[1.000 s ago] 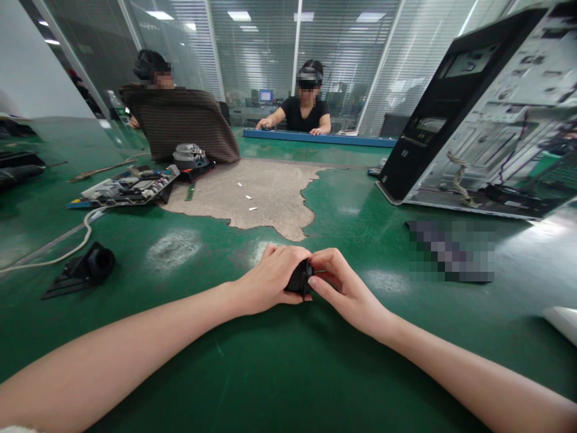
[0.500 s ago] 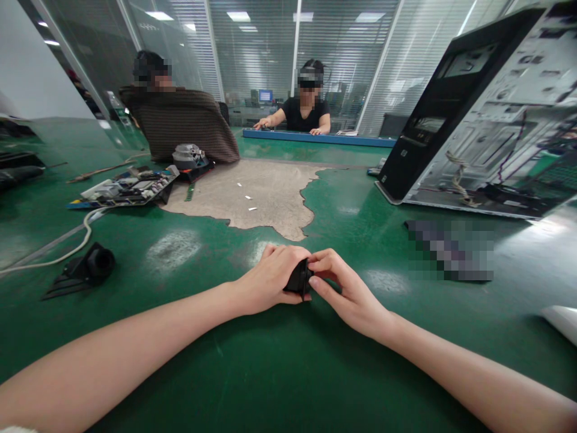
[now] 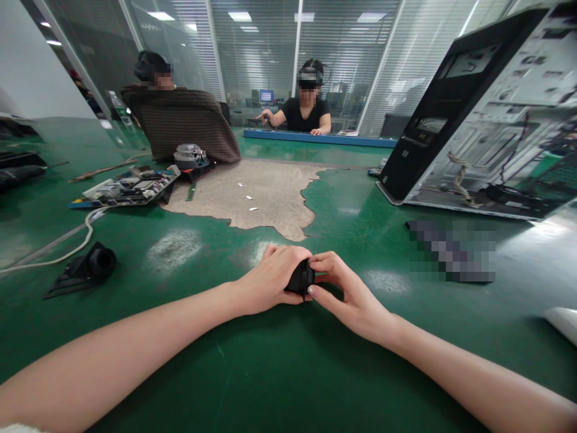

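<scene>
Green table (image 3: 270,373): circuit board (image 3: 130,186), open computer case (image 3: 444,99) beyond held black part (image 3: 297,279).

The held part (image 3: 298,279) is black, the tabletop (image 3: 252,373) green, the cable (image 3: 91,230) off-white, the cloth (image 3: 180,121) patterned brown.

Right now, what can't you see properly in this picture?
All in the head view:
Held black part: its left side is hidden by the left hand.
Dark thing at right: blurred into squares.
White object: cut off by the right edge.
White scraps: too small to show any print.
</scene>
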Tool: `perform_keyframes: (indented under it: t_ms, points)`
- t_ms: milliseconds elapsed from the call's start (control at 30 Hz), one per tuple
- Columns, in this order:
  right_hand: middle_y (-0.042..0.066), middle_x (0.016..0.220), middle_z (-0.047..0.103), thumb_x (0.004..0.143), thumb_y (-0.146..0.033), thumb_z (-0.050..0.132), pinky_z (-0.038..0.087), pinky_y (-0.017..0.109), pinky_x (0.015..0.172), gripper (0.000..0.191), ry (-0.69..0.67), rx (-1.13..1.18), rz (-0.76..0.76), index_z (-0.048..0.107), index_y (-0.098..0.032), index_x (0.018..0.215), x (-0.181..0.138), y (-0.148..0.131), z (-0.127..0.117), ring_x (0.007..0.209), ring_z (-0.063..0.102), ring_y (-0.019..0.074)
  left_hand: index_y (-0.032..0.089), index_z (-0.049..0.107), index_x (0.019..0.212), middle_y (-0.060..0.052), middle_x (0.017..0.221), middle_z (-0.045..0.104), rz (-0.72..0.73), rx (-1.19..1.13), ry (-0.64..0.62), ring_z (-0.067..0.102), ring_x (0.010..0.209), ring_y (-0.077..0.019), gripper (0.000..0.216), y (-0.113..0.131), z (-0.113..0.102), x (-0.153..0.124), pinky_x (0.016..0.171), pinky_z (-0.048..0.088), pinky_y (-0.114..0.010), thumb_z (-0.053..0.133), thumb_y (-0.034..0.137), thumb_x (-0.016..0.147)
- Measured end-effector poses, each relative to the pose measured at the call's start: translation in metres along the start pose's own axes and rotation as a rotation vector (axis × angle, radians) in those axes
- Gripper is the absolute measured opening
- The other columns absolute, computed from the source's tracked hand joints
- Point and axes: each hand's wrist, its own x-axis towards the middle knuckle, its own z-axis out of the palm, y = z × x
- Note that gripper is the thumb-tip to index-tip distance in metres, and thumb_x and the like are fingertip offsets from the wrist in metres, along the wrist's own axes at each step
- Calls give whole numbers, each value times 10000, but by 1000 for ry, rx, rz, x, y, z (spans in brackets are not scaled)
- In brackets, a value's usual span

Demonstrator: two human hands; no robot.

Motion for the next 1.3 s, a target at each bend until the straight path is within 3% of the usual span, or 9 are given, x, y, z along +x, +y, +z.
perform_keyframes:
  t_ms: [167, 333, 567, 733, 933, 1133, 1300]
  points:
    - [29, 933, 484, 836, -246, 493, 514, 316, 766, 128, 28, 70, 57, 446, -219, 951, 3, 2, 1, 884, 544, 148, 229, 311, 1106, -54, 1112, 502, -10, -1, -3, 489, 963, -213, 537, 0, 0, 1, 819, 294, -354, 635, 344, 694]
    - [30, 930, 510, 849, -236, 473, 519, 320, 749, 176, -48, 159, 169, 406, -210, 1010, 3, 0, 2, 846, 559, 136, 218, 320, 1093, -45, 1078, 510, -18, 0, -11, 491, 947, -212, 526, 1, 0, 1, 813, 293, -351, 636, 331, 688]
    - [37, 1019, 473, 814, -210, 530, 503, 341, 834, 210, -36, 139, 52, 440, -228, 1003, 0, 2, 1, 974, 514, 160, 216, 319, 1100, -48, 1102, 501, -13, 9, -13, 485, 957, -207, 517, 1, 0, 1, 809, 289, -341, 622, 311, 691]
    - [20, 920, 485, 841, -261, 493, 524, 298, 724, 134, -6, 178, 111, 436, -224, 956, 2, 2, 2, 852, 553, 137, 218, 329, 1093, -37, 1084, 506, -21, 2, -2, 488, 942, -199, 532, 0, 0, 1, 810, 289, -336, 638, 338, 678]
    - [29, 926, 514, 843, -250, 484, 507, 304, 735, 174, -51, 215, 208, 408, -208, 994, 4, -1, 1, 833, 556, 132, 218, 335, 1085, -42, 1078, 510, -26, -1, -6, 486, 942, -209, 538, 0, 0, 2, 810, 289, -342, 651, 336, 666]
    - [8, 910, 500, 807, -223, 549, 494, 300, 773, 195, -79, 270, 148, 418, -218, 951, 3, 1, -1, 851, 546, 123, 219, 332, 1077, -42, 1077, 512, -25, -5, -15, 492, 929, -203, 506, 1, -1, 1, 794, 291, -338, 634, 315, 683]
    - [1, 856, 510, 834, -277, 511, 496, 277, 700, 135, -43, 306, 173, 429, -214, 920, 5, 3, 0, 801, 550, 120, 216, 319, 1090, -41, 1090, 502, -8, -14, -3, 488, 955, -202, 535, 0, 0, 1, 816, 289, -338, 642, 325, 678]
